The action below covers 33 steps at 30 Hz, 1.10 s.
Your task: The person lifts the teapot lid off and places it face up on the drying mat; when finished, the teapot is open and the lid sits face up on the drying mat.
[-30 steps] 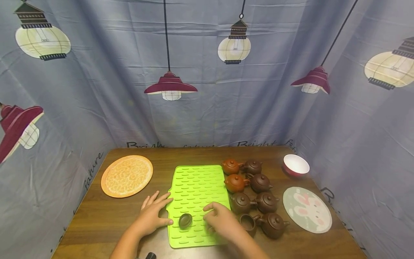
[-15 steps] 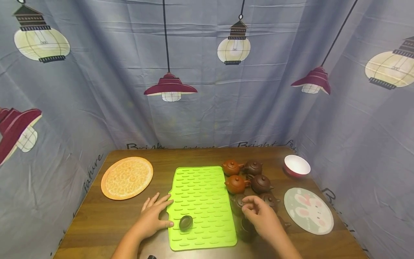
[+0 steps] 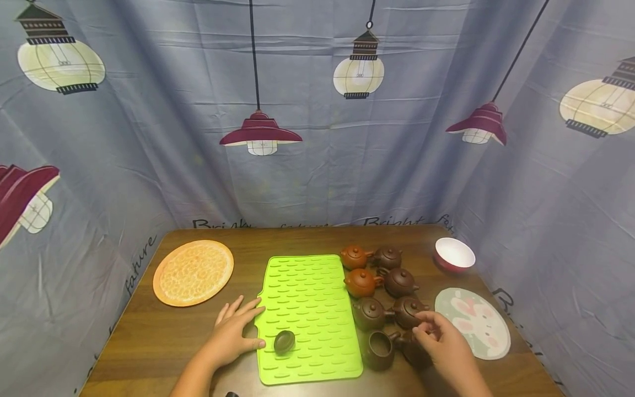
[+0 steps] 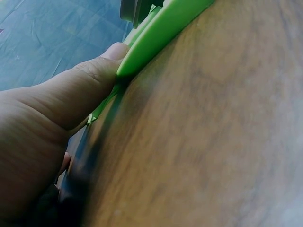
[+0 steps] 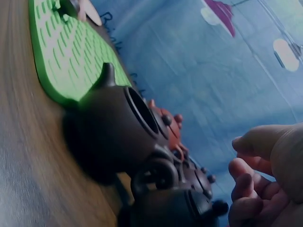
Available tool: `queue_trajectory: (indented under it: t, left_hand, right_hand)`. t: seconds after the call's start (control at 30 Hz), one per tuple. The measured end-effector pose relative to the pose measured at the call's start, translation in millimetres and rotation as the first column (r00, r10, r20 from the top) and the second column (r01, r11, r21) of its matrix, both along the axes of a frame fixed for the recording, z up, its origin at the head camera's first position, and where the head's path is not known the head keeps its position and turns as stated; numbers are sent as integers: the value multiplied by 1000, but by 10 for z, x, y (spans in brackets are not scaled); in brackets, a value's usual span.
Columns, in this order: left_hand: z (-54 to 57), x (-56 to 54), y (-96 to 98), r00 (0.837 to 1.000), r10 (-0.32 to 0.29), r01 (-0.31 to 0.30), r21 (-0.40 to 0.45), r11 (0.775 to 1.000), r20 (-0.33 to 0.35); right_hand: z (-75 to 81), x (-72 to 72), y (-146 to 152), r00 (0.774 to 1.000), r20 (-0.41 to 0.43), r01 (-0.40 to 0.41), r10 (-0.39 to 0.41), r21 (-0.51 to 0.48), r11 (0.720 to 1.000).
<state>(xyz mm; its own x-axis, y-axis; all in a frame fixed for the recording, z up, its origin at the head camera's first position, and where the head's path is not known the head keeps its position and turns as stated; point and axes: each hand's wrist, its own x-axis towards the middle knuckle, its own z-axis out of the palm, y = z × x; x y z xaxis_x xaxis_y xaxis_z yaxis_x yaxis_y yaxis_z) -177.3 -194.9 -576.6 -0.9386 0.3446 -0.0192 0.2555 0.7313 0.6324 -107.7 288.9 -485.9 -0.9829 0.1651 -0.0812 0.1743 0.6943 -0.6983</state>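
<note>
The left hand (image 3: 230, 333) lies with fingers spread, thumb on the edge of the green mat (image 3: 310, 309), presumably to steady it. On the mat's near half sits one dark lid (image 3: 284, 342), tilted; which face is up cannot be confirmed. The open teapot (image 3: 381, 346) stands on the tabletop (image 3: 149, 342) just beside the mat, its mouth exposed. The right hand (image 3: 444, 342) hovers by the front teapot (image 5: 161, 210), fingers loosely curled and grasping nothing; contact cannot be confirmed.

Surroundings, left to right: an orange round mat (image 3: 193, 273) lies well apart from the work. Behind the open teapot, orange teapots (image 3: 361, 282) and dark teapots (image 3: 369, 313) stand in close pairs, handles inward; this crowding likely limits finger room. The rabbit mat (image 3: 473, 323) lies beyond the right hand, and a red-and-white bowl (image 3: 454, 253) stands farther back, obstructing nothing.
</note>
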Motion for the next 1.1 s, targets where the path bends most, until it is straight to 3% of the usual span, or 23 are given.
queue_trajectory:
  t: [0.17, 0.47, 0.8, 1.1]
  left_hand:
    - [9, 1, 3, 1000, -4, 4, -1, 1000, 5]
    - [31, 8, 8, 1000, -2, 2, 2, 1000, 12]
    - [51, 8, 2, 1000, -3, 3, 6, 1000, 18]
    - [39, 2, 9, 1000, -4, 4, -1, 1000, 11]
  right_hand:
    - [-18, 45, 128, 1000, -24, 0, 1, 60, 998]
    - [-93, 58, 290, 1000, 4, -19, 19, 69, 997]
    - [-155, 61, 309, 996, 72, -68, 62, 93, 993]
    - [-219, 58, 313, 996, 61, -75, 69, 93, 993]
